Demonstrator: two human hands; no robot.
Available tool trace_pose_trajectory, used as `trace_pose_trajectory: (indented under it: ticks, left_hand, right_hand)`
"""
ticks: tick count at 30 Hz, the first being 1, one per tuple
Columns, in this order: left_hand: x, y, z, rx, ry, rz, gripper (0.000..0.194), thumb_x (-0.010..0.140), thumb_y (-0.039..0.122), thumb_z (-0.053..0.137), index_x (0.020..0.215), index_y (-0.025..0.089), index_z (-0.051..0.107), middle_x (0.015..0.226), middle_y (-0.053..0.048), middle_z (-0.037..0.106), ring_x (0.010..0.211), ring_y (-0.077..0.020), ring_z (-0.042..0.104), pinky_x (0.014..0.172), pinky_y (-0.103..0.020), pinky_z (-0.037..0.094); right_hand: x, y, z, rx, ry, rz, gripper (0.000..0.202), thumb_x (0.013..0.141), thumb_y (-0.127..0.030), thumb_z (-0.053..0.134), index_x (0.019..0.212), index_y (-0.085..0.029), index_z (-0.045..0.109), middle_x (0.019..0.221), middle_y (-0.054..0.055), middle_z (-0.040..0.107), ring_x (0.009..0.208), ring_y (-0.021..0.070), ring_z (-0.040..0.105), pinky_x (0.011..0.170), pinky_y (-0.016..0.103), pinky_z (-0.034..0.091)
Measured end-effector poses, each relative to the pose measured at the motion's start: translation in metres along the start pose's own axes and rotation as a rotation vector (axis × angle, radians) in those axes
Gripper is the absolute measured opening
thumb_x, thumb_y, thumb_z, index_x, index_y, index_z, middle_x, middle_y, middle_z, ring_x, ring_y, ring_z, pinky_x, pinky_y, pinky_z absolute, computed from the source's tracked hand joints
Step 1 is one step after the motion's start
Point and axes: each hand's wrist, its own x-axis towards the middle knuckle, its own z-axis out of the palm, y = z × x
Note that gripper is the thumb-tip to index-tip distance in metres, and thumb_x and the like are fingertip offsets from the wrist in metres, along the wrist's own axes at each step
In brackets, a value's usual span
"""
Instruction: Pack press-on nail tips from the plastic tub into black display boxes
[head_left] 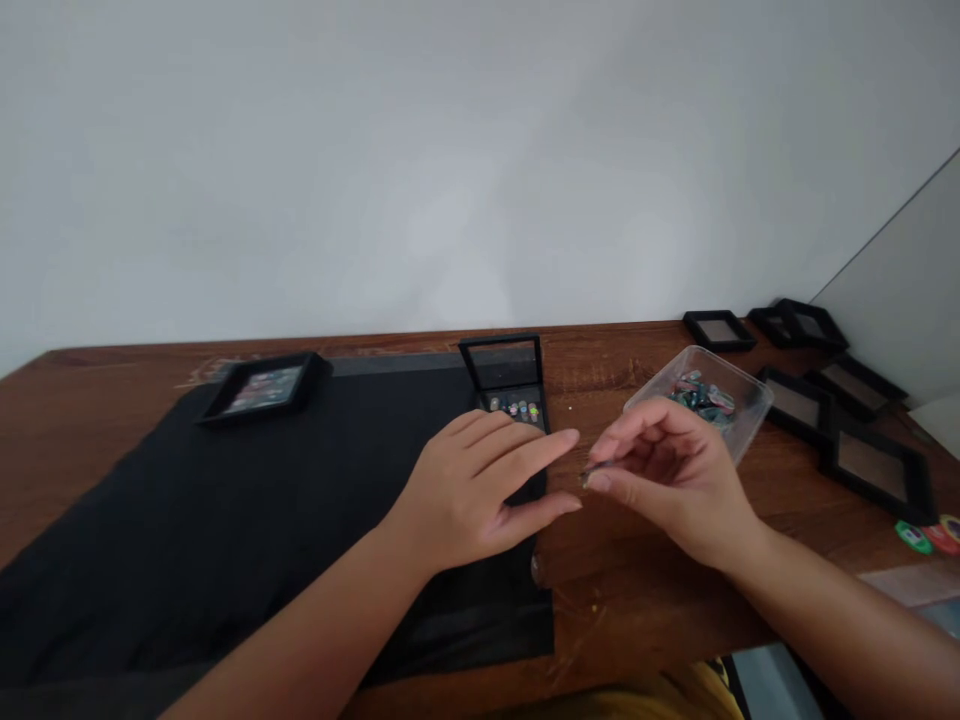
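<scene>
My left hand (pixel 472 490) hovers over the black cloth's right edge, fingers stretched out and thumb apart, holding nothing. Its knuckles hide the near part of a black hinged case (pixel 500 362), whose lid stands up; a row of small colourful pieces (pixel 517 409) shows inside. Between thumb and fingertips, my right hand (pixel 675 480) pinches a small dark, shiny piece (pixel 596 468); its kind is too small to tell. Right behind that hand stands a clear plastic box (pixel 750 400) with a heap of small glossy pieces (pixel 701 398) in it.
A black cloth (pixel 300 500) covers much of the wooden table (pixel 622 590). On it, at the far left, lies a filled black frame case (pixel 262 388). Several black cases (pixel 874 465) are spread along the right side. Coloured round pieces (pixel 915 536) lie near the right edge.
</scene>
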Motion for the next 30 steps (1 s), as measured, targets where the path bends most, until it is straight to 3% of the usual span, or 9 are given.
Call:
trace_pose_trajectory:
  ticks: [5, 9, 18, 22, 27, 30]
  left_hand:
    - [0.0, 0.005, 0.003, -0.031, 0.08, 0.019, 0.037, 0.098, 0.043, 0.065, 0.126, 0.019, 0.063, 0.103, -0.009, 0.074, 0.093, -0.0205, 0.07, 0.082, -0.034, 0.058]
    - [0.0, 0.005, 0.006, -0.143, 0.06, -0.003, 0.022, 0.098, 0.036, 0.067, 0.114, 0.022, 0.07, 0.111, -0.008, 0.073, 0.101, -0.0197, 0.069, 0.091, -0.035, 0.058]
    - [0.0, -0.001, 0.007, -0.354, 0.065, -0.079, 0.017, 0.094, 0.043, 0.07, 0.098, 0.028, 0.076, 0.104, -0.004, 0.076, 0.092, -0.0174, 0.072, 0.082, -0.035, 0.06]
    - [-0.001, 0.0, 0.008, -0.393, 0.059, -0.119, 0.009, 0.095, 0.033, 0.071, 0.101, 0.029, 0.077, 0.11, -0.005, 0.076, 0.094, -0.018, 0.073, 0.083, -0.036, 0.061]
    - [-0.006, -0.002, 0.013, -0.34, 0.066, -0.178, 0.008, 0.093, 0.032, 0.073, 0.099, 0.029, 0.079, 0.117, -0.006, 0.076, 0.104, -0.0222, 0.072, 0.092, -0.043, 0.058]
    - [-0.006, -0.004, 0.013, -0.374, 0.047, -0.181, 0.01, 0.094, 0.033, 0.072, 0.098, 0.028, 0.079, 0.115, -0.007, 0.077, 0.103, -0.0225, 0.073, 0.091, -0.042, 0.059]
  right_hand:
    - [-0.001, 0.013, 0.001, 0.223, -0.103, 0.185, 0.04, 0.076, -0.007, 0.085, 0.104, -0.028, 0.064, 0.095, -0.005, 0.073, 0.079, 0.0087, 0.074, 0.074, 0.02, 0.065]
    - [-0.002, 0.022, 0.001, 0.303, -0.108, 0.275, 0.044, 0.076, -0.009, 0.086, 0.109, -0.027, 0.062, 0.099, -0.005, 0.072, 0.08, 0.0079, 0.074, 0.076, 0.02, 0.065]
    - [0.0, 0.029, -0.001, 0.321, -0.118, 0.323, 0.05, 0.072, -0.013, 0.089, 0.11, -0.028, 0.061, 0.094, -0.006, 0.072, 0.074, 0.0077, 0.073, 0.075, 0.022, 0.065]
    - [-0.001, 0.028, 0.0, 0.185, -0.078, 0.248, 0.046, 0.074, -0.015, 0.087, 0.109, -0.027, 0.06, 0.095, -0.004, 0.071, 0.077, 0.0099, 0.073, 0.077, 0.026, 0.065]
    - [-0.004, 0.023, 0.007, -0.13, -0.004, -0.04, 0.029, 0.083, -0.012, 0.075, 0.106, -0.027, 0.063, 0.093, -0.001, 0.07, 0.082, 0.0122, 0.071, 0.076, 0.026, 0.064]
    - [-0.005, 0.017, 0.009, -0.314, 0.017, -0.222, 0.03, 0.085, -0.008, 0.07, 0.108, -0.026, 0.064, 0.093, 0.0, 0.069, 0.081, 0.013, 0.069, 0.074, 0.027, 0.062]
